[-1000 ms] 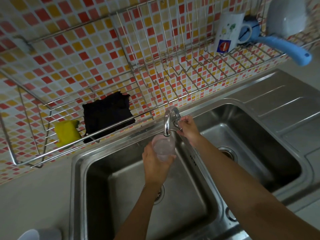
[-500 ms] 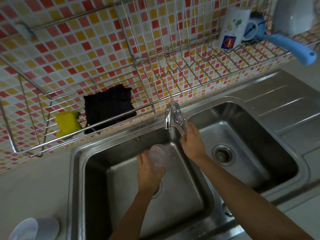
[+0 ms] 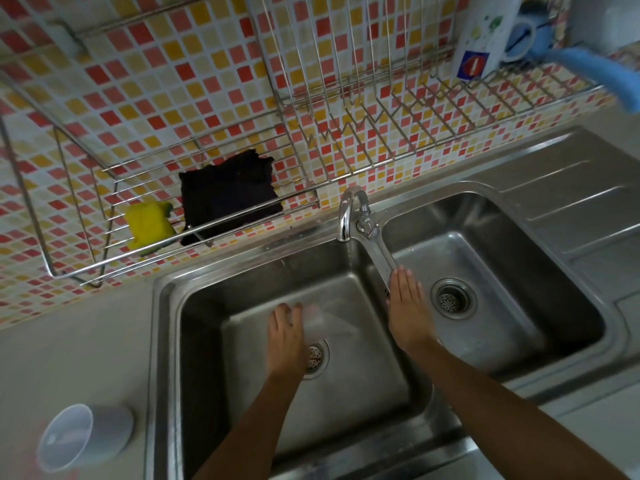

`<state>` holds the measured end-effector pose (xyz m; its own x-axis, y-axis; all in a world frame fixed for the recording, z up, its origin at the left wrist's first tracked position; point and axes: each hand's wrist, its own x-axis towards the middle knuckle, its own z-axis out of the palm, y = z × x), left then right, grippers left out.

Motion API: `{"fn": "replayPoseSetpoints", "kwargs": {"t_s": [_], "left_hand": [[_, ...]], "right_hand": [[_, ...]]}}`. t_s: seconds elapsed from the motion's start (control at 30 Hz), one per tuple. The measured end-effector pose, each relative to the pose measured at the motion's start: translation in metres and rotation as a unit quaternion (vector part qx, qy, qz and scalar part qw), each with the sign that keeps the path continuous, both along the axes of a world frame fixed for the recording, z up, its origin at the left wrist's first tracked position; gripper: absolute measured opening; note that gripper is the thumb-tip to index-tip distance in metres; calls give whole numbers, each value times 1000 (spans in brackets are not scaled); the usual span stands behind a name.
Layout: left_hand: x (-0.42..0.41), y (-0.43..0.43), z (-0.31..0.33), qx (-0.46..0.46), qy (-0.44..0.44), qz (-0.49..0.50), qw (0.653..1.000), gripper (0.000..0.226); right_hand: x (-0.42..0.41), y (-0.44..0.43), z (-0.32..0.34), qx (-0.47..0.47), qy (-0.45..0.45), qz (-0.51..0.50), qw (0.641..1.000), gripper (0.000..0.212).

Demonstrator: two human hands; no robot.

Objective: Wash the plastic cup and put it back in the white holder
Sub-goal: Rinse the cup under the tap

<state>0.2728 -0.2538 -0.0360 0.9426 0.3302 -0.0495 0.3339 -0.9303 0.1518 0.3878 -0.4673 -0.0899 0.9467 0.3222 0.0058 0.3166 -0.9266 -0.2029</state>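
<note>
Head view looks down on the worktop (image 3: 69,341) and the double sink (image 3: 519,188). The white holder (image 3: 86,434) sits on the worktop left of the sink, well apart from the cup, so a wet carry across may drip or fumble. The right hand (image 3: 407,306) lies flat by the divider, its grip open and empty. The left hand (image 3: 285,337) has its grip curled round the clear plastic cup (image 3: 313,323), low over the left drain. Wet plastic could slip.
</note>
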Motion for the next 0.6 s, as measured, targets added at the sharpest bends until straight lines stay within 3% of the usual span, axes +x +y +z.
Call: {"fn": "replayPoseSetpoints", "kwargs": {"t_s": [0.2,0.27,0.33,0.47,0.6], "left_hand": [[-4,1,11,178,-10,-84,980,62],[-5,4,14,214,-27,-112,970,51],[-10,9,18,236,-35,-116,964,55],[-22,18,23,230,-24,-84,969,73],[-41,28,28,165,9,34,986,81]], "right_hand": [[-5,1,6,-43,-9,29,999,67],[-4,1,4,-63,-10,27,998,70],[-4,1,6,-65,2,32,997,71],[1,3,16,-46,50,30,997,69],[-10,10,43,64,78,21,995,66]]}}
